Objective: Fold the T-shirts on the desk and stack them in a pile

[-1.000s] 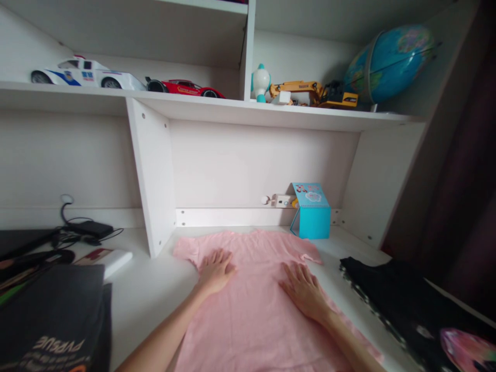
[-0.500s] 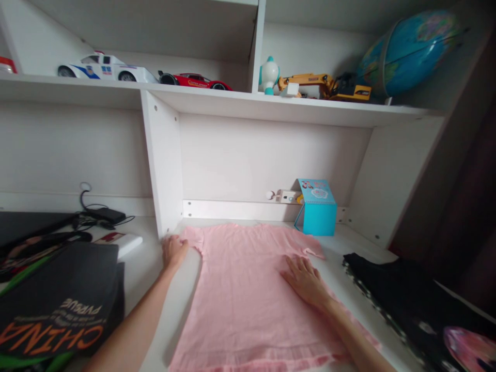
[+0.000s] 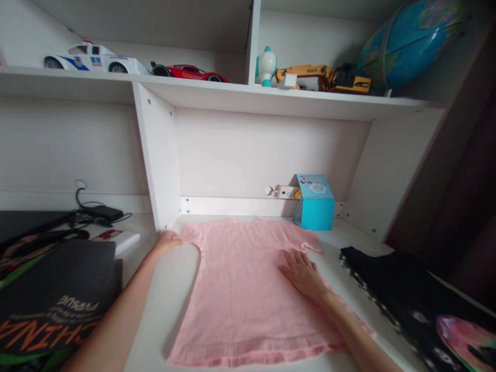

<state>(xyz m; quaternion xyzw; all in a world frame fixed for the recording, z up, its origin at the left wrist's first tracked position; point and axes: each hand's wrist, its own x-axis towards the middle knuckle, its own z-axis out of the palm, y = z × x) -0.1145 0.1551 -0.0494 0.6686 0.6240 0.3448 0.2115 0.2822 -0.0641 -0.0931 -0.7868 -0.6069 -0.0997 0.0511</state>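
A pink T-shirt [image 3: 244, 289] lies spread flat on the white desk [image 3: 155, 320]. My left hand [image 3: 166, 242] is at the shirt's left sleeve, its fingers closed on the sleeve's edge beside the white upright panel. My right hand [image 3: 304, 272] rests flat on the shirt's right side, fingers stretched out, just below the right sleeve.
A black garment [image 3: 403, 305] lies at the right, with a pink patterned piece [image 3: 468, 343] at its near end. Dark printed clothes [image 3: 54, 305] are stacked at the left. A blue box [image 3: 315, 204] stands at the back. Toy cars [image 3: 96, 58], an excavator [image 3: 321, 78] and a globe [image 3: 414, 41] sit on the shelf.
My left hand slid from the shirt's chest out to the left sleeve and took hold of its edge. The right hand stayed flat on the shirt.
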